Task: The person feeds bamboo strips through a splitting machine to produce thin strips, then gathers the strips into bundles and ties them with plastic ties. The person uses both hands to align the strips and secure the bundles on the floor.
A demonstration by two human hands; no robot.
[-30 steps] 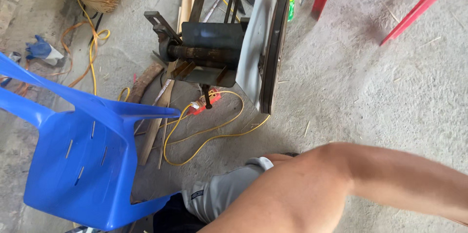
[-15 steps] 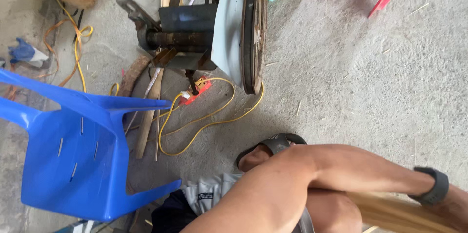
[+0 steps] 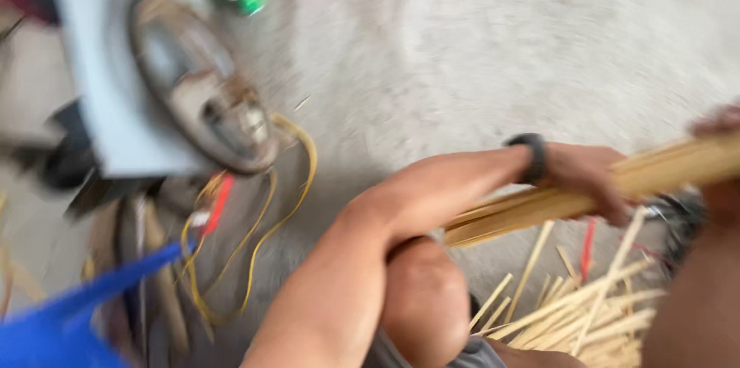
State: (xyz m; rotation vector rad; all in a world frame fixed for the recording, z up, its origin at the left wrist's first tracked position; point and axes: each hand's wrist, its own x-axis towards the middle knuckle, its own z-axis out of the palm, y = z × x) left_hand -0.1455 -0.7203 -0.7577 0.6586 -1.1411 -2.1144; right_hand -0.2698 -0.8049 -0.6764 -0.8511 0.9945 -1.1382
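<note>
Head view: grey concrete floor (image 3: 478, 52), loose bamboo strips (image 3: 593, 314), yellow cable (image 3: 262, 237).

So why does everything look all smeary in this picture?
The head view is motion-blurred all over: the wheeled machine and yellow cable are streaked, the bundle of sticks in the left hand is soft. Lighting is even daylight, with no glare and no strong shadows.

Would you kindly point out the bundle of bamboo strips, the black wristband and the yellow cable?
bundle of bamboo strips (image 3: 539, 210), head view, mid-length.
black wristband (image 3: 534, 157), head view, band's outer face.
yellow cable (image 3: 307, 154), head view, upper loop.
</note>
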